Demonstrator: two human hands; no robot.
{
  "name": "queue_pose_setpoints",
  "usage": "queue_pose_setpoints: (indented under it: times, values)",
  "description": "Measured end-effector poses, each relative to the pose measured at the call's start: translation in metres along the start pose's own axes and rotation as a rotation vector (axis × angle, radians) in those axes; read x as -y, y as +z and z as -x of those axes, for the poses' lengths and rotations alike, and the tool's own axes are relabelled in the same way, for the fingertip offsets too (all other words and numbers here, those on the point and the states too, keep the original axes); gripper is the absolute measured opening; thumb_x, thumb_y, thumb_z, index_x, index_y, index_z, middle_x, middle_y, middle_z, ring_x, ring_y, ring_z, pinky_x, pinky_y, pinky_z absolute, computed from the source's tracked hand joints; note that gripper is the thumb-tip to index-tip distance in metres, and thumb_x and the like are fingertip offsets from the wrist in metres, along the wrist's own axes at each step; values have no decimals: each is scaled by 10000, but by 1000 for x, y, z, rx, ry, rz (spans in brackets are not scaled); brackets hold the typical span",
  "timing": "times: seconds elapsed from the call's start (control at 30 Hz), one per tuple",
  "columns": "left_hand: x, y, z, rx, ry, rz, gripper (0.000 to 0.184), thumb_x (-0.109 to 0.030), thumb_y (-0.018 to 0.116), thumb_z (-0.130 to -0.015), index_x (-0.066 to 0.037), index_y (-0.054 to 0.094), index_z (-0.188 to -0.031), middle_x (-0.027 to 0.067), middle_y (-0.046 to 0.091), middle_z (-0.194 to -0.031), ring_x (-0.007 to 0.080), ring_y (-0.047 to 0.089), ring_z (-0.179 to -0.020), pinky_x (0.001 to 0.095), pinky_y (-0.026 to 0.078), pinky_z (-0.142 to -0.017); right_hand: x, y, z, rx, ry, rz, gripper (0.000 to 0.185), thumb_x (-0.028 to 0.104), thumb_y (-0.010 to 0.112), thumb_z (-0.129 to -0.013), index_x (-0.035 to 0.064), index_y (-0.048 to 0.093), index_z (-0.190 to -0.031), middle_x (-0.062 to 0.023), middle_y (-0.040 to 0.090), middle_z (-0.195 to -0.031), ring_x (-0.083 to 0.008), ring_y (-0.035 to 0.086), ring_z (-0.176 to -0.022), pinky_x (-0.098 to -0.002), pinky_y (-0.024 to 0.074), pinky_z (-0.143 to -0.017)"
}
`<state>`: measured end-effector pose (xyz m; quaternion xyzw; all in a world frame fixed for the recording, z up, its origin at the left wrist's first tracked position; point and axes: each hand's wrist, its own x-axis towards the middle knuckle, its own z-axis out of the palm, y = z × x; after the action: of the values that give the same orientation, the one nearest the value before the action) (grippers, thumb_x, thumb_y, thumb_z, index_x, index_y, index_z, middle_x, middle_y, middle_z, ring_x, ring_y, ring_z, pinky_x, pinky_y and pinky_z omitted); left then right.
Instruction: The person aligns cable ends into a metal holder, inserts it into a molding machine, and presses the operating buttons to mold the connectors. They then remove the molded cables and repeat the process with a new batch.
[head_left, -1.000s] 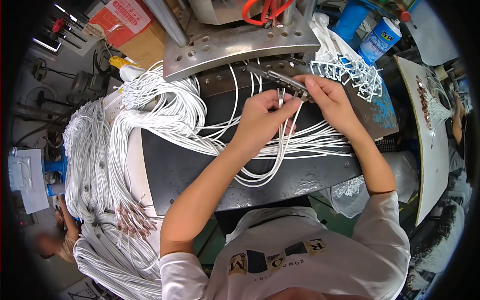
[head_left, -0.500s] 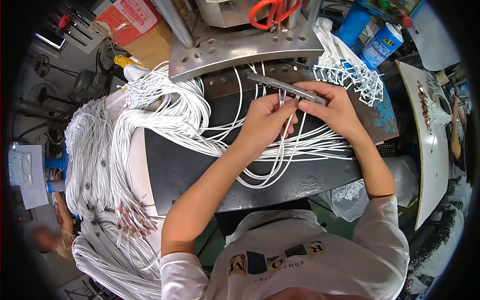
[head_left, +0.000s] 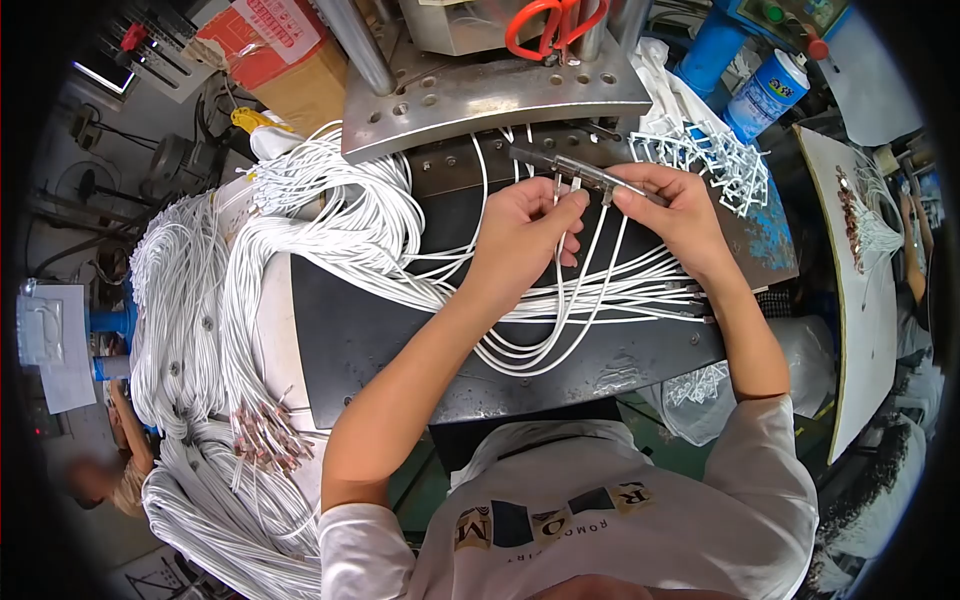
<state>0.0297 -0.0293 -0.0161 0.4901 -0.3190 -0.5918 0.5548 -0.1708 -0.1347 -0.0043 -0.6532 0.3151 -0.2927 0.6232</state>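
Observation:
In the head view my right hand point(head_left: 672, 215) grips the right end of a narrow dark metal bar point(head_left: 545, 160), thumb in front and fingers behind. Several white cables point(head_left: 592, 258) run down from the bar and curve in loops above the black work surface. Light-coloured cable ends sit along the bar's lower edge. Just below the bar's middle, my left hand point(head_left: 520, 240) is closed, thumb and fingers pinched on one of these cables. The left fingertips partly hide the cable there.
Behind the bar stands a steel press point(head_left: 490, 100) with red-handled scissors point(head_left: 550, 30) on it. Thick bundles of white cable point(head_left: 300, 250) lie at the left. White bent pieces point(head_left: 710, 155) are heaped at the right near a blue spray can point(head_left: 768, 95). Another person's arm point(head_left: 125, 430) shows far left.
My left hand has shifted slightly left and down from the bar, showing more of the cable ends. The bar has moved a little to the right, still in my right hand.

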Motion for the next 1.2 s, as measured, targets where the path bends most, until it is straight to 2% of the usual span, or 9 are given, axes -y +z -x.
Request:
queue_pose_setpoints:
  times: [0.17,0.4,0.57,0.83,0.97,1.0,1.1,1.13,1.2]
  values:
    - [0,3,2,15,-16,-2,227,-181,727,-1007,14,700,-1120,27,664,-833,102,647,-699,241,535,-619,1,1,1,14,-71,144,332,121,827,-925,-29,752,-1212,-73,782,-1058,-84,686,-938,-242,555,-860]
    - [7,1,-2,-51,119,-15,277,-211,692,-1049,41,650,-1156,156,772,-990,96,653,-733,235,518,-647,0,-9,0,-61,-18,122,311,98,816,-927,-19,760,-1209,-66,785,-1021,-80,689,-910,-222,536,-842]
    - [1,0,-3,-26,92,3,232,-224,655,-1067,5,649,-1103,146,789,-1022,59,587,-709,209,436,-621,3,-5,-2,-82,17,19,320,120,814,-938,-44,755,-1206,-92,787,-1027,-79,691,-863,-217,547,-771]
    - [0,1,-2,8,-2,-5,231,-225,629,-1075,0,674,-1110,114,791,-1019,58,567,-713,205,420,-606,3,-7,-1,-42,-144,240,302,105,861,-874,-19,789,-1140,-71,794,-1037,-102,698,-927,-256,550,-855]
    - [13,-1,-5,10,142,-226,304,-225,649,-1069,58,675,-1174,100,778,-991,86,648,-782,234,514,-664,11,-14,2,-31,-173,346,297,95,877,-846,-23,794,-1105,-69,793,-993,-101,701,-912,-254,545,-842]
    - [10,-2,-4,-31,328,-498,299,-221,675,-1052,57,706,-1156,86,770,-917,91,669,-756,255,543,-667,12,-19,4,-17,-162,372,295,93,876,-847,-27,793,-1103,-70,792,-989,-101,701,-902,-253,544,-833]
    - [-9,-2,6,-54,302,-667,261,-214,706,-1025,35,742,-1094,78,762,-847,74,648,-688,246,515,-624,12,-37,4,49,-153,476,291,86,880,-835,-26,796,-1090,-55,778,-934,-95,686,-840,-255,531,-769]
    - [-11,-3,6,-98,400,-671,203,-179,726,-998,18,757,-1036,47,715,-743,58,591,-617,232,457,-575,10,-39,4,73,-117,485,291,85,879,-836,-20,796,-1095,-39,756,-925,-89,664,-829,-254,514,-749]
    - [-11,-7,2,-219,505,-687,187,-158,719,-995,15,749,-1059,22,674,-718,54,541,-592,235,422,-557,10,-40,1,122,-75,480,285,88,874,-844,-8,798,-1101,-16,712,-914,-86,627,-819,-256,484,-725]
